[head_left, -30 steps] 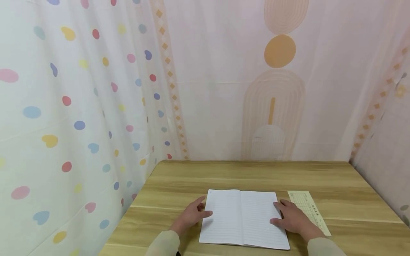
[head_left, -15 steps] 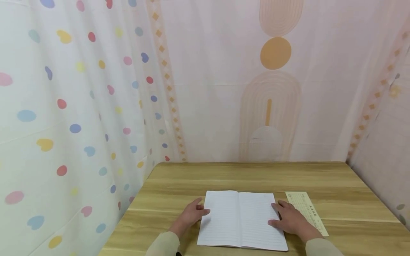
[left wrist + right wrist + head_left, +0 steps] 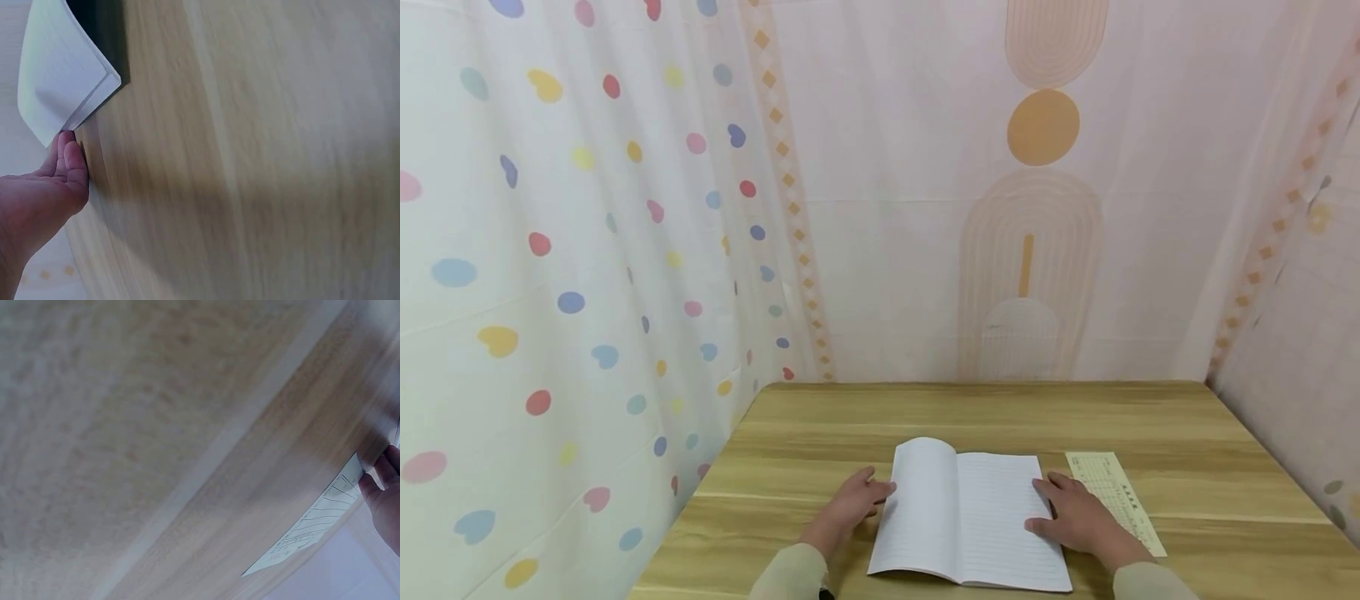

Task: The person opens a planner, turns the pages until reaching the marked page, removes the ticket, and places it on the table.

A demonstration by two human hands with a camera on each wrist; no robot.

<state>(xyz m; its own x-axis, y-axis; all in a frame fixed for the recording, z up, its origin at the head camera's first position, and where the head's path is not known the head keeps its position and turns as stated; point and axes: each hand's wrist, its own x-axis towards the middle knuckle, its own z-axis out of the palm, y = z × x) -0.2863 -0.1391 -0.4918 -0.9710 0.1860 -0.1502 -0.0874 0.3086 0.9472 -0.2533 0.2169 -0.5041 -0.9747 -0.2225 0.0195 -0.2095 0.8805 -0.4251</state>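
An open notebook (image 3: 1000, 517) with white ruled pages lies on the wooden table. Its left half is raised and arched up from the table. My left hand (image 3: 852, 504) grips that half's outer edge, thumb at the page side. In the left wrist view, the curled fingers of my left hand (image 3: 53, 181) meet the notebook's edge (image 3: 69, 81), where the page stack lifts off a dark cover; the thumb is hidden there. My right hand (image 3: 1078, 512) rests on the right page's outer edge, with thumb and fingertips spread on the paper.
A pale yellow printed slip (image 3: 1116, 500) lies right of the notebook, partly behind my right hand. The wooden table (image 3: 985, 412) reaches back to a patterned curtain (image 3: 887, 250). A dotted curtain (image 3: 587, 333) hangs on the left, another on the right.
The notebook's left half has risen from nearly flat into an arch, with my left hand at its edge. My right hand stays on the right page. The head view has shifted slightly.
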